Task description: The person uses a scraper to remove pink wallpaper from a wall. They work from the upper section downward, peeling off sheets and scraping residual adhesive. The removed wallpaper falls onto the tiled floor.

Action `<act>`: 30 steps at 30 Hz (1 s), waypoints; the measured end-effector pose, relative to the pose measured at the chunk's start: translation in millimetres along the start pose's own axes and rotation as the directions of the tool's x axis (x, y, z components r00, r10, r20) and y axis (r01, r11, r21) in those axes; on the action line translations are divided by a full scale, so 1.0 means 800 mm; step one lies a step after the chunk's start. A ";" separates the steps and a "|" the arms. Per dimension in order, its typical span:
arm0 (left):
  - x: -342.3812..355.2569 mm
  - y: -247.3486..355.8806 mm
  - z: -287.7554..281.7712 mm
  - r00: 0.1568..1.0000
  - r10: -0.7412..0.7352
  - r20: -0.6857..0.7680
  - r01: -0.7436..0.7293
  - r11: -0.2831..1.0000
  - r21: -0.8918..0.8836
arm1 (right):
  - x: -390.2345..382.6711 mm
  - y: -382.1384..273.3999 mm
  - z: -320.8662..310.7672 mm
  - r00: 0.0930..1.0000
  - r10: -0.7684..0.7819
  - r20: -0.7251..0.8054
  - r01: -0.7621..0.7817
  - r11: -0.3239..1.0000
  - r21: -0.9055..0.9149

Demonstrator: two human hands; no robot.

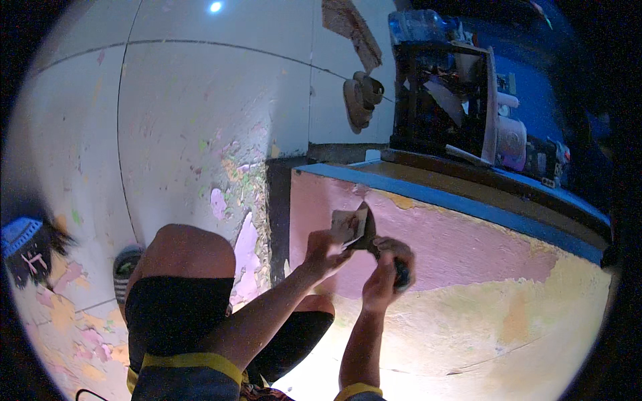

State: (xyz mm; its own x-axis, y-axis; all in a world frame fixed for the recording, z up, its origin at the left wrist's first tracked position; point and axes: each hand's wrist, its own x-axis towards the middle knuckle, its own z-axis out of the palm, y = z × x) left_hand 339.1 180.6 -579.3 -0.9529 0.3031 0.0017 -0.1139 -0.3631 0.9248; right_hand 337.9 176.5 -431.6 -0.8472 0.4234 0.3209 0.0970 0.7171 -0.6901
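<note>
My right hand [386, 271] is closed round the dark handle of what looks like a paint scraper [368, 230]. Its dark, roughly triangular blade points up toward the pink wall. Beside that blade, my left hand [328, 254] pinches a flat, pale, squarish piece [346, 224] with a darker mark on it; its kind is unclear. Both hands are close together before a low wall [455, 247], pink above and bare yellowish below where paint has come off. My left fingers are partly hidden behind the pale piece.
A blue-edged ledge [435, 195] tops the low wall, with a dark shelf of clutter [441, 100] on it. Shoes [362, 100] stand on the tiled floor. Paint flakes [217, 204] lie along the wall corner. A striped cup [125, 267] and a brush [30, 247] are at left.
</note>
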 end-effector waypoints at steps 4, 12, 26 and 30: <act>-0.020 -0.001 -0.034 0.980 0.182 0.082 -0.190 0.975 0.118 | -0.075 -0.008 -0.027 0.996 0.088 -0.028 -0.092 0.976 -0.200; -0.041 -0.009 -0.105 0.843 0.269 0.466 -0.478 0.771 0.421 | -0.161 0.009 -0.030 0.597 0.751 0.283 -0.722 0.349 0.597; -0.073 -0.070 -0.192 0.843 -0.281 0.459 -0.292 0.478 0.828 | -0.168 0.147 -0.031 0.492 0.758 0.429 -0.804 0.584 -0.110; -0.086 -0.102 -0.212 0.848 -0.454 0.273 -0.091 0.382 0.919 | -0.177 0.157 -0.045 0.670 0.603 0.433 -0.580 0.789 -0.203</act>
State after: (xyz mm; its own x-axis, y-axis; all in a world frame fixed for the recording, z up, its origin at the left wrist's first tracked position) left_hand 366.1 39.8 -719.8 -0.6798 0.6626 -0.3144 0.3019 0.6435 0.7034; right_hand 488.9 226.3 -540.2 -0.7352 0.4767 -0.4820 0.6735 0.4328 -0.5993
